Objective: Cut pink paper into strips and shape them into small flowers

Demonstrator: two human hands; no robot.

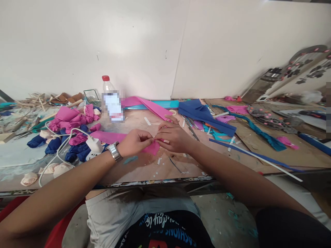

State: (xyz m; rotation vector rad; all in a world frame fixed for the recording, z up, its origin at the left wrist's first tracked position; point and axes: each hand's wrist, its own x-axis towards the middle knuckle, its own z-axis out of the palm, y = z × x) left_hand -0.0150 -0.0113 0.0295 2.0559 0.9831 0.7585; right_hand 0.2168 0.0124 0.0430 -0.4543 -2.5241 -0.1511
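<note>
Both of my hands meet over the middle of the table, pinching a strip of pink fabric or paper (152, 149). My left hand (134, 142), with a metal watch (114, 152) on its wrist, is closed on the strip between thumb and forefinger. From the right, my right hand (172, 137) is closed on the same strip, its fingertips close to the left thumb. Part of the strip hangs below the fingers, and a pink length (110, 137) runs out to the left of my left hand. Exactly how the fingertips fold it is hidden.
Pink (68, 119) and dark blue (77, 151) crumpled rosettes lie left, beside a white charger (94, 144) with its cable. A red-capped bottle (106, 82) stands behind a blurred phone (113, 106). Folded blue material (204, 115) and a white stick (266, 160) lie right.
</note>
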